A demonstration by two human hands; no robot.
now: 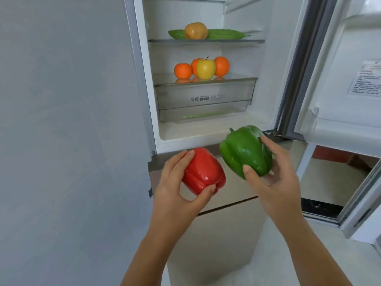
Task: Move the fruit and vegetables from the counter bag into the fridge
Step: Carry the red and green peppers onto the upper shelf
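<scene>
My left hand [177, 188] grips a red bell pepper [203, 170] in front of the open fridge, below its bottom ledge. My right hand [274, 172] holds a green bell pepper [245, 150] a little higher and to the right, stem end pointing up-left. Inside the fridge, three oranges [183, 70] and a yellow apple [205, 68] sit on the shelf above the clear drawer [204, 98]. On the upper glass shelf [206, 41] an orange-brown fruit [195, 30] lies in front of a long green leafy vegetable [224, 34]. The counter bag is out of sight.
The fridge door [338, 79] stands open to the right, its inner bins white. A grey wall [61, 120] runs along the left. Below the peppers are the fridge's closed beige lower drawers [226, 234]. Something green lies inside the lower clear tray [198, 115].
</scene>
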